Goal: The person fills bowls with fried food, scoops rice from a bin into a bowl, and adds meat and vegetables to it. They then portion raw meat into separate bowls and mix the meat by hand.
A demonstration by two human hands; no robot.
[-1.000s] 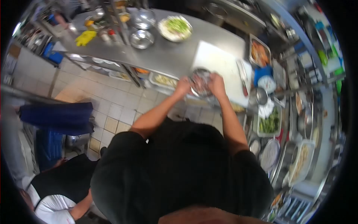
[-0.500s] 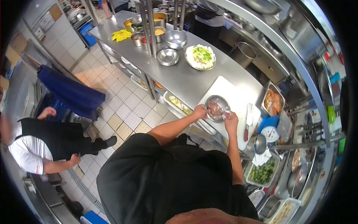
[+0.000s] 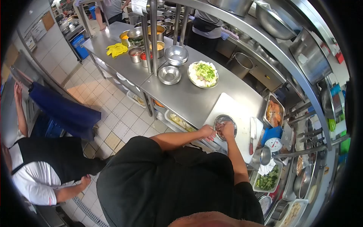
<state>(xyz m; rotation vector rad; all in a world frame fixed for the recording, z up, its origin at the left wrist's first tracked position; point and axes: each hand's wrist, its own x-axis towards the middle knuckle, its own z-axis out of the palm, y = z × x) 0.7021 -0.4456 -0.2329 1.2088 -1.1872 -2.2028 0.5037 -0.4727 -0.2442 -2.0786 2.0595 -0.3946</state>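
Note:
A round metal bowl (image 3: pixel 221 119) rests on the white cutting board (image 3: pixel 242 113) in front of me. My left hand (image 3: pixel 207 133) is closed at the bowl's near left rim and seems to grip it. My right hand (image 3: pixel 226 130) reaches down into the bowl with its fingers curled. That hand covers most of what lies inside, and what its fingers hold is hidden. To the right on the board lies a cleaver (image 3: pixel 253 130) with a reddish handle.
Beyond the board stands a plate of chopped green and white vegetables (image 3: pixel 203 74). Stacked metal bowls (image 3: pixel 176 55) are farther left. A kitchen scale (image 3: pixel 273 144) and a tray of orange-brown meat (image 3: pixel 275 111) sit right. A co-worker in a black apron (image 3: pixel 53 157) stands left.
My right hand has moved from the bowl's right rim into the bowl, covering the reddish contents seen before. The co-worker at left has raised an arm and come closer.

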